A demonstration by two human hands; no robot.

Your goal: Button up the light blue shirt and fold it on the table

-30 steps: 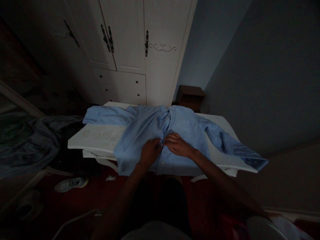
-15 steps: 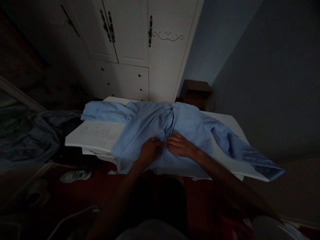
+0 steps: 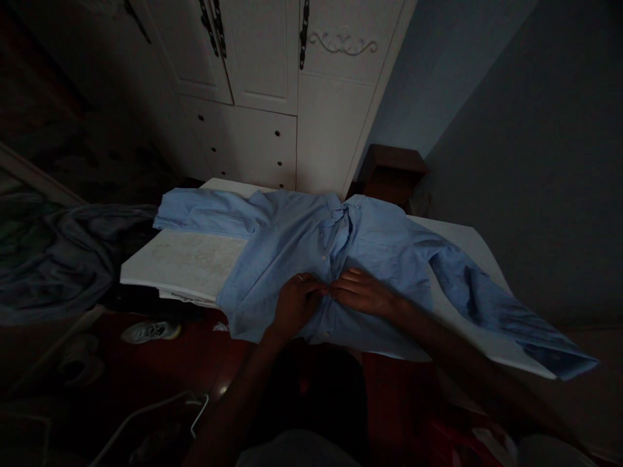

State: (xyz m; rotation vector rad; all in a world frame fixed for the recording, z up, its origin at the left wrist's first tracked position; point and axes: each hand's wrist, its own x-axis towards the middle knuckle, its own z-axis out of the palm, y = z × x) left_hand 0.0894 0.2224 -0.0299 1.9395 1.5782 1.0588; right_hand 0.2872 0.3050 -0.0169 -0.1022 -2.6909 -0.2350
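Observation:
A light blue button-up shirt (image 3: pixel 292 240) lies front up on a white table (image 3: pixel 185 259), its sleeves spread to both sides and the right sleeve hanging over the table's edge. My left hand (image 3: pixel 294 305) and my right hand (image 3: pixel 363 292) meet at the shirt's button strip near its lower middle. Both hands have their fingers pinched on the cloth of the strip, fingertips almost touching each other.
A white wardrobe with drawers (image 3: pixel 272 97) stands behind the table. A small brown stool (image 3: pixel 394 172) sits by the blue wall. Dark bedding (image 3: pixel 58 259) lies to the left. A white shoe (image 3: pixel 148 331) and a wire hanger (image 3: pixel 156 412) lie on the red floor.
My hands have stayed at the button strip, with the fingers drawn closer together. The view has shifted left and down a little, so the shirt and table sit further right.

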